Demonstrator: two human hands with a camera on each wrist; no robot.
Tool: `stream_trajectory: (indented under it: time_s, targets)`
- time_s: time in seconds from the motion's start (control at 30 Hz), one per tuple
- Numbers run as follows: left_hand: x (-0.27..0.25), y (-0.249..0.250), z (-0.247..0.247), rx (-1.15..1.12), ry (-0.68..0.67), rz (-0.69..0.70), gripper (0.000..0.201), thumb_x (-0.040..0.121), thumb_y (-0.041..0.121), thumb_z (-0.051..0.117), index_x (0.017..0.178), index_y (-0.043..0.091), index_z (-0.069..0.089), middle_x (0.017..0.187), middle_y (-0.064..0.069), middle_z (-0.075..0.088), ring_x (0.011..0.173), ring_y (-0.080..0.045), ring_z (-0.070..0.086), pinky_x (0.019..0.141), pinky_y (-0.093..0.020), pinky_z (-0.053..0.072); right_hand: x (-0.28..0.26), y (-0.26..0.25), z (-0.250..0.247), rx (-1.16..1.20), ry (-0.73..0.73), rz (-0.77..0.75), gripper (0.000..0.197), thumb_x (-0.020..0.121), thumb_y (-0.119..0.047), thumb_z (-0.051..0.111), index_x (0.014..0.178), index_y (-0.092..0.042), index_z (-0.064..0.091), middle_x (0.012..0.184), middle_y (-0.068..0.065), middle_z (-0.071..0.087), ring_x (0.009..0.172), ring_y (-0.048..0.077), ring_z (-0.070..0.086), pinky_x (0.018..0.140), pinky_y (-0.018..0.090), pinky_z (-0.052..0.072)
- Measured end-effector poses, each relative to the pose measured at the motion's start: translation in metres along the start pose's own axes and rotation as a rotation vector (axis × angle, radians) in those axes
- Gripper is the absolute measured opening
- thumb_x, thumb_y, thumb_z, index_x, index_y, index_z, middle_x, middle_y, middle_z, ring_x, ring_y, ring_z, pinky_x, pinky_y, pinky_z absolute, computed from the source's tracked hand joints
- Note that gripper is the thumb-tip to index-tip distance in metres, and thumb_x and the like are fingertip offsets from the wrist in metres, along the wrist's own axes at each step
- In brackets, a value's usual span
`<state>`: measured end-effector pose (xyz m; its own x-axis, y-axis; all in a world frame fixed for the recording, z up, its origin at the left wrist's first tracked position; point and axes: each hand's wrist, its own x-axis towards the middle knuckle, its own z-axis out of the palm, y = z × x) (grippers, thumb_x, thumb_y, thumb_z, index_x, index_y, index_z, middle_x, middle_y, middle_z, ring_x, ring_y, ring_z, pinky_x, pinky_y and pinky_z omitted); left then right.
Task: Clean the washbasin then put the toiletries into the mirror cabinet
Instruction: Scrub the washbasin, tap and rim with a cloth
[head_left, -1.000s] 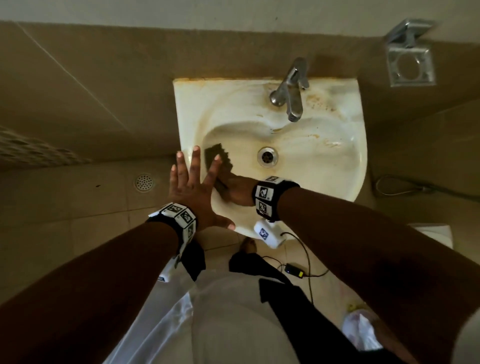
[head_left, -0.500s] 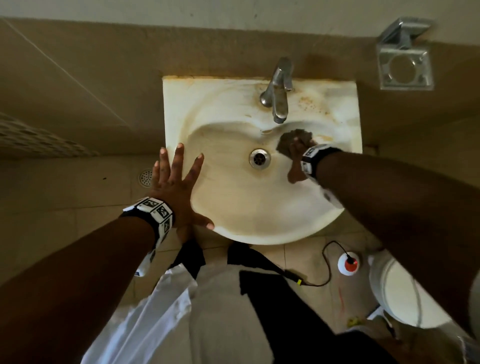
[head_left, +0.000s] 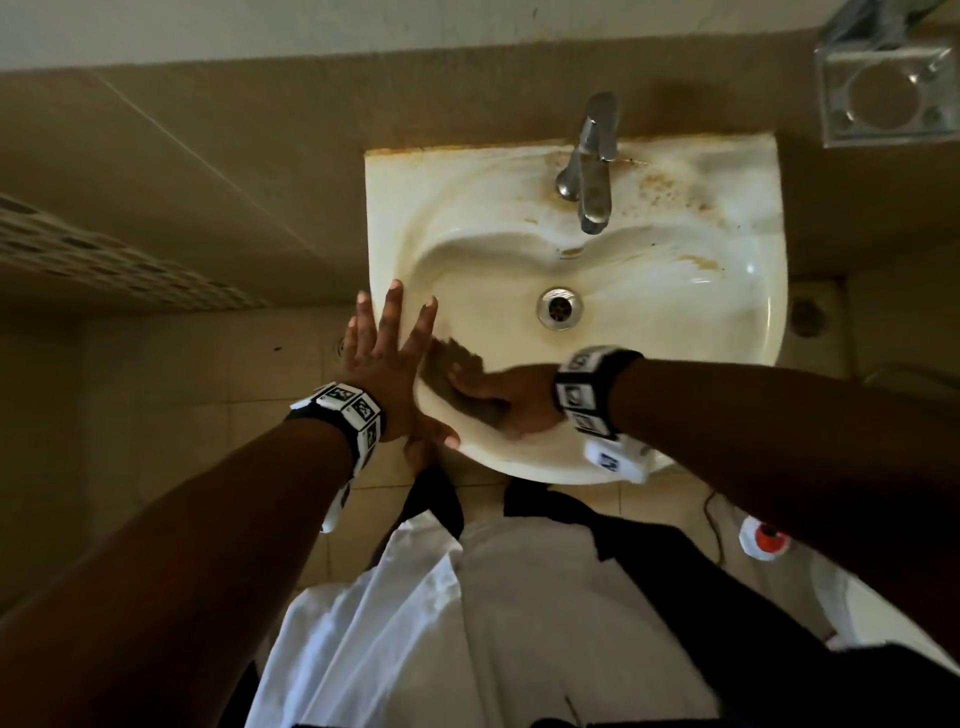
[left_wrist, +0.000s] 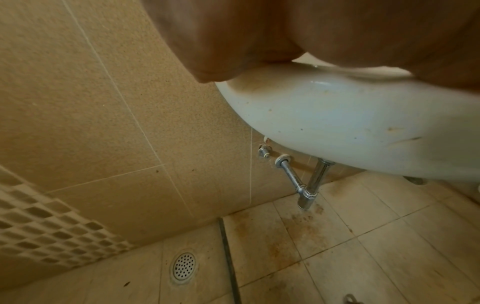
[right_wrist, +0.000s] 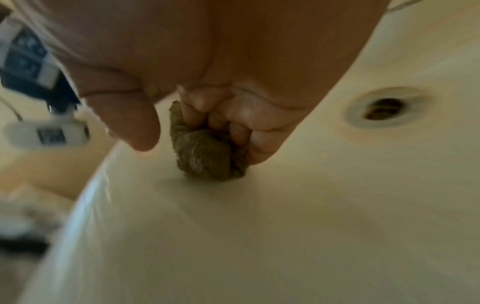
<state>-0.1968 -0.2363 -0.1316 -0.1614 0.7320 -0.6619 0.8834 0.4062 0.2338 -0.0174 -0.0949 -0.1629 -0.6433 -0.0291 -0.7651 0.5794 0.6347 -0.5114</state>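
Observation:
A cream washbasin (head_left: 727, 322) with brown stains near its tap (head_left: 592, 171) hangs on the tiled wall. My right hand (head_left: 498, 395) is inside the bowl at its near left, gripping a dark scrubbing pad (head_left: 457, 358) and pressing it on the porcelain. In the right wrist view the fingers (right_wrist: 233, 123) curl round the crumpled brown pad (right_wrist: 205, 156), with the drain (right_wrist: 384, 109) off to the right. My left hand (head_left: 389, 353) lies flat with straight fingers on the basin's left rim. The left wrist view shows the palm (left_wrist: 259, 41) on the basin edge (left_wrist: 337, 123).
The drain (head_left: 560, 308) sits mid-bowl. A chrome holder (head_left: 883, 93) is fixed to the wall at top right. Below the basin are a chrome trap pipe (left_wrist: 309, 185) and a floor drain (left_wrist: 184, 266). A white toilet (head_left: 857, 608) stands at lower right.
My right hand swept the pad from the bowl's near left to its far right by the tap, and is now back at the near left. The left hand stayed on the rim.

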Motion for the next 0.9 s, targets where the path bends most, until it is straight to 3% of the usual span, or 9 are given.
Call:
stream_trajectory:
  time_s: [0.07, 0.17, 0.27, 0.3, 0.4, 0.47, 0.63, 0.77, 0.9]
  targets:
    - [0.001, -0.001, -0.001, -0.003, -0.028, -0.005, 0.161, 0.026, 0.107, 0.044, 0.141, 0.040, -0.047, 0.151, -0.007, -0.053, 0.141, -0.046, -0.041, 0.119, -0.062, -0.013, -0.021, 0.036, 0.009, -0.082, -0.090, 0.067, 0.082, 0.086, -0.008, 0.070, 0.155, -0.028, 0.030, 0.164, 0.003, 0.022, 0.149, 0.026, 0.025, 0.120, 0.037, 0.023]
    - [0.001, -0.002, 0.000, -0.009, -0.024, -0.002, 0.161, 0.025, 0.107, 0.044, 0.141, 0.041, -0.046, 0.151, -0.006, -0.053, 0.141, -0.045, -0.040, 0.119, -0.061, -0.012, -0.024, 0.070, -0.008, -0.142, -0.034, 0.229, 0.090, 0.084, -0.004, 0.071, 0.158, -0.016, 0.020, 0.166, 0.009, 0.009, 0.152, 0.031, 0.015, 0.122, 0.041, 0.016]
    - [0.001, -0.003, 0.002, -0.025, -0.001, 0.011, 0.161, 0.030, 0.104, 0.053, 0.141, 0.042, -0.045, 0.153, -0.006, -0.051, 0.142, -0.045, -0.039, 0.118, -0.060, -0.014, 0.015, 0.064, -0.027, -0.130, 0.103, 0.243, 0.104, 0.085, -0.031, 0.071, 0.157, -0.007, 0.000, 0.163, 0.019, -0.011, 0.151, 0.037, -0.001, 0.123, 0.039, 0.006]
    - [0.001, -0.004, 0.003, -0.026, 0.008, 0.014, 0.161, 0.031, 0.103, 0.055, 0.142, 0.042, -0.044, 0.154, -0.006, -0.050, 0.142, -0.045, -0.039, 0.118, -0.061, -0.013, 0.030, 0.045, -0.030, -0.067, 0.145, 0.193, 0.104, 0.084, -0.034, 0.070, 0.157, -0.008, 0.001, 0.163, 0.020, -0.010, 0.151, 0.037, -0.002, 0.122, 0.038, 0.005]
    - [0.002, -0.005, 0.007, -0.010, 0.051, 0.024, 0.162, 0.030, 0.104, 0.052, 0.145, 0.040, -0.042, 0.157, -0.010, -0.045, 0.144, -0.047, -0.035, 0.120, -0.062, -0.009, 0.036, -0.035, -0.026, 0.175, 0.194, 0.102, 0.089, 0.090, -0.010, 0.062, 0.158, -0.014, 0.006, 0.165, 0.016, 0.006, 0.150, 0.030, 0.017, 0.116, 0.032, 0.024]
    - [0.004, -0.005, 0.008, 0.000, 0.069, 0.023, 0.161, 0.031, 0.104, 0.053, 0.143, 0.042, -0.044, 0.158, -0.010, -0.043, 0.145, -0.048, -0.033, 0.120, -0.062, -0.007, 0.022, -0.055, -0.011, 0.178, 0.186, 0.091, 0.077, 0.095, -0.013, 0.055, 0.159, -0.015, 0.011, 0.164, 0.014, 0.017, 0.148, 0.030, 0.024, 0.117, 0.035, 0.025]
    - [0.004, -0.006, 0.008, 0.019, 0.077, 0.023, 0.161, 0.033, 0.103, 0.058, 0.142, 0.043, -0.045, 0.156, -0.008, -0.046, 0.145, -0.047, -0.033, 0.120, -0.066, -0.006, -0.079, 0.005, 0.041, 0.101, -0.104, 0.177, 0.079, 0.099, -0.024, 0.057, 0.158, -0.027, 0.006, 0.166, 0.006, 0.009, 0.151, 0.024, 0.017, 0.121, 0.032, 0.011]
    - [0.002, -0.008, 0.011, 0.013, 0.104, 0.030, 0.161, 0.030, 0.105, 0.055, 0.142, 0.045, -0.043, 0.157, -0.006, -0.046, 0.145, -0.046, -0.033, 0.119, -0.068, -0.005, -0.143, 0.051, 0.017, -0.143, -0.026, 0.382, 0.070, 0.103, -0.046, 0.044, 0.158, -0.018, 0.012, 0.166, 0.004, 0.007, 0.152, 0.021, 0.008, 0.119, 0.027, 0.002]
    - [-0.001, -0.008, 0.011, 0.047, 0.110, 0.018, 0.159, 0.031, 0.106, 0.053, 0.142, 0.046, -0.043, 0.157, -0.005, -0.045, 0.145, -0.043, -0.035, 0.117, -0.069, -0.008, -0.119, 0.057, 0.030, -0.267, 0.081, 0.366, 0.073, 0.099, -0.065, 0.028, 0.159, -0.025, 0.015, 0.167, 0.006, 0.001, 0.153, 0.026, 0.000, 0.121, 0.037, -0.006]
